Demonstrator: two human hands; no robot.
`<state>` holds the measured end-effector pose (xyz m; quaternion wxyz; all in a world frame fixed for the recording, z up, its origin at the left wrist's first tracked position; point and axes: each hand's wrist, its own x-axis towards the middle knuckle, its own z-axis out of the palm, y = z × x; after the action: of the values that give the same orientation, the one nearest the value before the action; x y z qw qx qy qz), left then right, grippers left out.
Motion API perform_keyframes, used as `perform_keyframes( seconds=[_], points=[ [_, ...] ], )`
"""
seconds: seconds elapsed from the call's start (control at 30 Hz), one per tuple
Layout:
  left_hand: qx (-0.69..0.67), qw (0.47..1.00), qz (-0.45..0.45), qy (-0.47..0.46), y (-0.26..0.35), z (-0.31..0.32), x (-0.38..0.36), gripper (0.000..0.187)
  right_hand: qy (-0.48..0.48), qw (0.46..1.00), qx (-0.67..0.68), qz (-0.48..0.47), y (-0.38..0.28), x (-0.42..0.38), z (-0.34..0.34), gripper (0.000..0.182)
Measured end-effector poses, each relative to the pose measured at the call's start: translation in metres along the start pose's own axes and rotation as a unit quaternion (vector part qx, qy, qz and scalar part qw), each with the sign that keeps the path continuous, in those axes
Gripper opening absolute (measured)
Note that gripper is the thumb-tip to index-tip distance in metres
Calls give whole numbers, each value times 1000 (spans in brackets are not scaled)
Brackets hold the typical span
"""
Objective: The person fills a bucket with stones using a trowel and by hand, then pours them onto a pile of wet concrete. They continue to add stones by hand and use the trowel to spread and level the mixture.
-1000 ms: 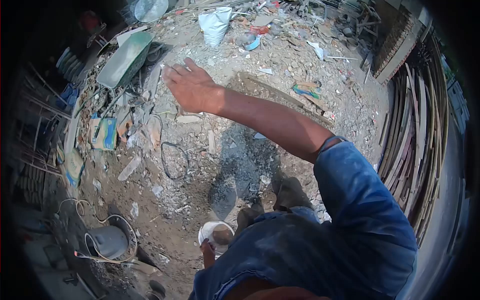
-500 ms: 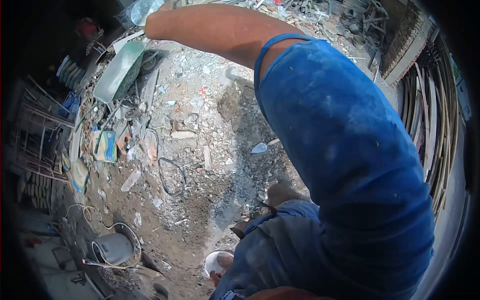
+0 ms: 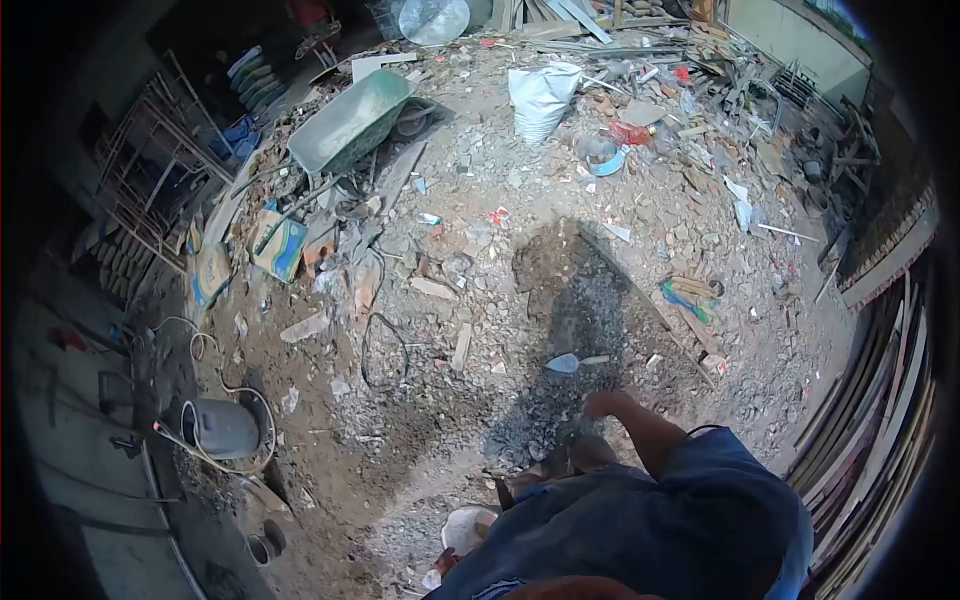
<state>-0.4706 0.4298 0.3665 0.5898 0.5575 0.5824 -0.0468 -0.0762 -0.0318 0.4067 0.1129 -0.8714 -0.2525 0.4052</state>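
Observation:
At the bottom, partly cut off by my clothing, my left hand (image 3: 447, 562) has its fingers curled at the rim of a white, round, bowl-like container (image 3: 462, 528). My right arm (image 3: 648, 432) hangs low beside my blue clothing. It ends in a rounded, bent shape, and the fingers of the right hand do not show. Just beyond that arm a trowel (image 3: 563, 363) lies on the rubble, its pale handle pointing right, apart from the arm.
Ahead stand a tipped wheelbarrow (image 3: 352, 120) and a white sack (image 3: 540, 100). A blue-rimmed pan (image 3: 604, 160) lies on the rubble. To the left is a grey bucket (image 3: 226, 428) with a hose looped round it. Long wooden poles (image 3: 875, 420) are stacked at right.
My right arm, raised across the top of the view, has dropped to my side. The view has swung, bringing the white sack and more rubble into sight. The white container stays by my left hand.

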Motion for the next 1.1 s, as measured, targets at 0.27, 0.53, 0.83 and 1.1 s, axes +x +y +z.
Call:
perform_keyframes(
  seconds=[0.27,0.53,0.83,1.1],
  points=[
    [-22,995,-98,-23,74,69,-5,22,-39,986,75,140,79,-123,124,31],
    [-117,982,105,-103,103,97,4,29,81,988,0,128,112,-101,106,21],
    [-125,985,93,75,98,158,-59,18,201,974,-49,-88,237,-49,81,14],
    [-149,973,-5,175,107,228,-174,31,191,970,-58,138,397,-86,80,17]
  ],
)
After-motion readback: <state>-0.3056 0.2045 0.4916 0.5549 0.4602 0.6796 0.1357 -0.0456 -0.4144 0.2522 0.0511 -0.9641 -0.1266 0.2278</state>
